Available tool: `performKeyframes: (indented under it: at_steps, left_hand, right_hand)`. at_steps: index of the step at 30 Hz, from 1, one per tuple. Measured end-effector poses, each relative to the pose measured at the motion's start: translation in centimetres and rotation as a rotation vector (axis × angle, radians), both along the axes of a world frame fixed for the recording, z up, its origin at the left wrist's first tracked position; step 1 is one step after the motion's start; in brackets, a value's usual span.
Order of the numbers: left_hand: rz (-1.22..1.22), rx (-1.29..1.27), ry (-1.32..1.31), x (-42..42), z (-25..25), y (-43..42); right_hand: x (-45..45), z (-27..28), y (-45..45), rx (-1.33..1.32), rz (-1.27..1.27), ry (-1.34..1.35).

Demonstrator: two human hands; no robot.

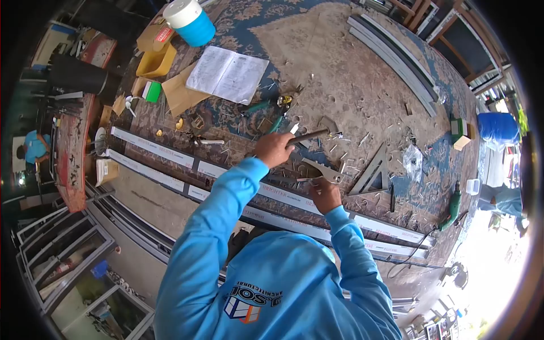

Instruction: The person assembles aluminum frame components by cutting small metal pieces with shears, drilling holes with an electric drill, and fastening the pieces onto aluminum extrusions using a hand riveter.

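Note:
My left hand (273, 149) is closed round the handle of a hammer (309, 137), whose head points away to the right over the table. My right hand (326, 195) grips a silver plier-like hand tool (323, 169); its exact kind is unclear. Beneath both forearms, two long metal profiles with printed film, the far profile (277, 195) and the near profile (289, 223), lie side by side along the table edge. Beyond the hands are scattered small fasteners (354, 158) and green-handled tools (276, 123). A metal set square (374, 173) lies right of my right hand.
An open notebook (226, 73), a blue jug (195, 28) and a yellow bin (156, 61) are at the back left. Long grey profiles (394, 62) lie at the back right. A green drill (453, 207) with a cord rests near the right edge.

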State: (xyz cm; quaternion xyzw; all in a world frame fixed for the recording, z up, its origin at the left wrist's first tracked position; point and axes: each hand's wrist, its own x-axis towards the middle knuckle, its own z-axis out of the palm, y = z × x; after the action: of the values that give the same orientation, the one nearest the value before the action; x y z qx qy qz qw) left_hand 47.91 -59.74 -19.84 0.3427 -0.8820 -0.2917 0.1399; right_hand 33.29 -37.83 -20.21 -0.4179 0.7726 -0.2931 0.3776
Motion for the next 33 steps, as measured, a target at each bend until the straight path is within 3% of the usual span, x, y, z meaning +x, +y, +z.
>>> performKeyframes:
  at_steps: [3, 4, 7, 8, 11, 13, 15, 16, 19, 23, 24, 27, 28, 29, 31, 33]
  left_hand:
    - [-0.164, -0.021, -0.206, -0.7, -0.5, -2.0]
    - [-0.121, -0.043, -0.144, -1.2, 1.2, -1.7]
    - [-0.195, 0.567, -0.102, -2.8, 6.8, -1.5]
    - [-0.298, 0.832, 0.073, -2.6, 5.2, -1.3]
    - [-0.313, 1.141, 0.002, -3.6, 8.4, 0.2]
    - [-0.206, 0.798, 0.109, -2.9, 9.9, 1.4]
    - [-0.119, 0.457, 0.231, -2.9, 11.1, 3.0]
    - [-0.126, 0.566, 0.272, -2.7, 11.9, 4.2]
    - [-0.338, 0.274, 0.306, -3.4, 13.6, 7.7]
    - [-0.223, 0.343, 0.229, -1.6, 10.1, 8.8]
    - [-0.211, 0.365, 0.094, -1.0, 10.5, 8.2]
    - [-0.239, 0.200, 0.369, -1.4, 11.7, 10.8]
    - [-0.383, 0.106, 0.412, -2.4, 13.7, 11.0]
    - [-0.370, 0.096, 0.408, -2.3, 13.1, 10.4]
    - [-0.348, 0.070, 0.415, -1.5, 10.9, 9.4]
    - [-0.213, 0.105, 0.295, -0.1, 10.9, 8.3]
  right_hand:
    - [-0.4, 3.9, -1.2, 0.118, 0.036, 0.381]
    - [-1.3, 4.3, -1.7, -0.159, 0.007, 0.397]
    - [-3.1, 9.0, -4.1, -0.604, 0.010, 0.403]
    - [-4.1, 9.2, -4.0, -0.616, 0.070, 0.311]
    - [-5.8, 9.6, -3.5, -0.643, 0.168, 0.085]
    - [-6.3, 10.0, -2.4, -0.620, 0.091, 0.020]
    - [-5.5, 10.0, -0.4, -0.448, -0.310, -0.654]
    - [-5.5, 9.6, 0.6, -0.448, -0.321, -0.648]
    - [-3.9, 10.4, 2.2, -0.486, -0.380, -0.676]
    - [-2.7, 11.6, 4.2, -0.701, -0.557, -0.768]
    - [-2.7, 12.6, 4.6, -0.754, -0.630, -0.836]
    - [-2.7, 12.7, 5.0, -0.531, -0.650, -0.733]
    - [-2.1, 13.1, 4.6, -0.521, -0.596, -0.697]
    - [-1.0, 14.2, 4.3, -0.525, -0.695, -0.883]
    - [-1.5, 15.3, 5.2, -0.597, -0.759, -0.994]
    - [-1.7, 16.0, 5.4, -0.599, -0.801, -0.926]
